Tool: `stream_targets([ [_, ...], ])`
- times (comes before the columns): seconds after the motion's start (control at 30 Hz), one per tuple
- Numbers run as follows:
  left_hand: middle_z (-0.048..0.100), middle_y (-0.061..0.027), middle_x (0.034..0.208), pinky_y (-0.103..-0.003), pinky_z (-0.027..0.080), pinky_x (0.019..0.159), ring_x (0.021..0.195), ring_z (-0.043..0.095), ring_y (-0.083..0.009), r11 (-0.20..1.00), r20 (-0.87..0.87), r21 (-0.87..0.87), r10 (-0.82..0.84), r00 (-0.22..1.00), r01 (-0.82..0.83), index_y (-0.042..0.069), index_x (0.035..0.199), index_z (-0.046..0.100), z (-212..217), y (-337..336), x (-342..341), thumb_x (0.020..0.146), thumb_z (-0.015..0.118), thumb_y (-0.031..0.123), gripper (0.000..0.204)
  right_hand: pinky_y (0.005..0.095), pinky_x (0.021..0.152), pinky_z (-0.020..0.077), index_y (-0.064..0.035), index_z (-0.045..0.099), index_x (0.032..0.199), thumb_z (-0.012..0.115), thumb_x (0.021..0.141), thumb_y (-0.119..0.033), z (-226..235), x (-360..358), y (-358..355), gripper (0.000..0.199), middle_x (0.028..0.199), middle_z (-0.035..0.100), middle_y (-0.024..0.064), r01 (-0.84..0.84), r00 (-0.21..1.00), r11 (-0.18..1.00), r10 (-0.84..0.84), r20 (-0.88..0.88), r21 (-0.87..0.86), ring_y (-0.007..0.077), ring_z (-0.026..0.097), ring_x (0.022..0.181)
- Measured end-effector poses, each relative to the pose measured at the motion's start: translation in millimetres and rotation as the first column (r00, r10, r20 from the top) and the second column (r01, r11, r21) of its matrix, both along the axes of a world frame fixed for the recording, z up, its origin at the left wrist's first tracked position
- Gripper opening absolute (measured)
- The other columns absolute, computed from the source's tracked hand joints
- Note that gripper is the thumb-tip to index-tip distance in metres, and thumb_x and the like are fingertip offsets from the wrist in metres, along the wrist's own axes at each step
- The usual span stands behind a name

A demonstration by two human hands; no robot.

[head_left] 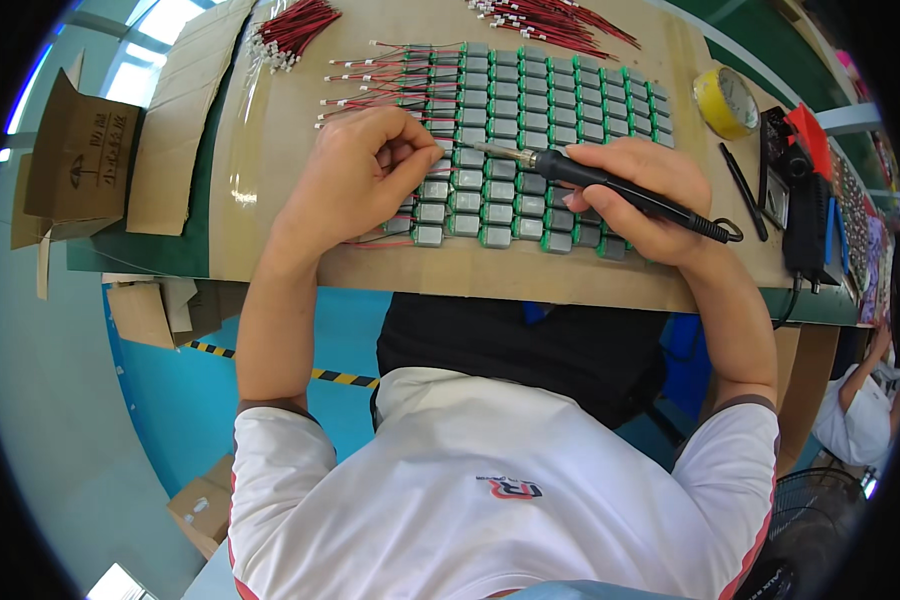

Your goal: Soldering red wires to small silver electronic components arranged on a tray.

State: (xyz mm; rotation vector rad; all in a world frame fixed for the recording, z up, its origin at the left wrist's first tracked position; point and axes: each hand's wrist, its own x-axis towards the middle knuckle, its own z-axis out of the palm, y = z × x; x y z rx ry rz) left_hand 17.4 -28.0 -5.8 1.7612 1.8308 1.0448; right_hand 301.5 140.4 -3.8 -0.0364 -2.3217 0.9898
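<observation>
My right hand (655,185) grips the black handle of a soldering iron (625,192). Its metal tip points left, over rows of small grey blocks with green edges (530,110), probably battery cells, laid out on the table. Close to that tip, thumb and forefinger of my left hand (355,170) are pinched together at the left side of the rows. A thin red wire shows at these fingertips; its far end is hidden by the hand. Above my left hand, red and black wires with white connectors (360,80) stick out leftward from the upper rows.
Bundles of red wires (300,28) and more wires (550,22) lie at the far edge. Yellow tape (726,103), a black pen (743,190) and a black soldering station (810,220) stand right. An open cardboard box (80,160) sits left. Another person (855,415) is at far right.
</observation>
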Motion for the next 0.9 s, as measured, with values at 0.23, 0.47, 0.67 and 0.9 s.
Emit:
stream_targets([
  [0.23, 0.063, -0.0005, 0.079, -0.025, 0.037, 0.056, 0.064, 0.045, -0.0046, 1.000, -0.017, 0.013, 0.002, 1.000, -0.002, -0.002, 0.095, 0.074, -3.3, 1.5, -0.3, 0.094, 0.080, 0.003, 0.008, 0.0348, 0.068, 0.0557, -0.0012, 0.077, 0.127, 0.083, 0.090, -0.008, 0.0, -1.0, 0.5, 0.037, 0.089, 0.076, 0.0121, 0.003, 0.999, 1.000, -0.004, 0.032, 0.019, 0.0245, 0.071, 0.074],
  [0.47, 0.062, 0.0000, 0.077, -0.025, 0.036, 0.056, 0.064, 0.044, -0.0050, 1.000, -0.016, 0.013, 0.011, 1.000, -0.010, -0.002, 0.095, 0.075, -2.1, 1.4, 1.1, 0.093, 0.080, 0.003, 0.008, 0.0344, 0.068, 0.0572, -0.0013, 0.077, 0.126, 0.084, 0.088, -0.007, 0.8, -2.4, -1.5, 0.038, 0.090, 0.077, 0.0124, 0.010, 0.999, 1.000, -0.010, 0.037, 0.018, 0.0254, 0.073, 0.077],
  [0.67, 0.061, 0.0002, 0.075, -0.026, 0.035, 0.056, 0.063, 0.042, -0.0053, 1.000, -0.017, 0.011, 0.019, 1.000, -0.019, -0.002, 0.095, 0.075, -2.8, 1.4, 1.1, 0.093, 0.080, 0.004, 0.008, 0.0349, 0.069, 0.0579, -0.0012, 0.077, 0.126, 0.084, 0.088, -0.005, -0.7, -3.5, -1.1, 0.038, 0.091, 0.078, 0.0127, -0.005, 1.000, 1.000, 0.004, 0.029, 0.029, 0.0255, 0.074, 0.077],
  [0.9, 0.061, -0.0001, 0.075, -0.026, 0.035, 0.056, 0.063, 0.042, -0.0058, 1.000, -0.041, 0.014, 0.018, 0.999, -0.018, -0.002, 0.095, 0.075, -3.4, 2.8, 0.9, 0.092, 0.079, 0.004, 0.008, 0.0344, 0.068, 0.0576, -0.0012, 0.077, 0.126, 0.084, 0.088, -0.004, -2.3, -3.2, -0.1, 0.039, 0.091, 0.078, 0.0126, -0.011, 1.000, 0.999, 0.011, 0.014, 0.032, 0.0252, 0.074, 0.076],
])
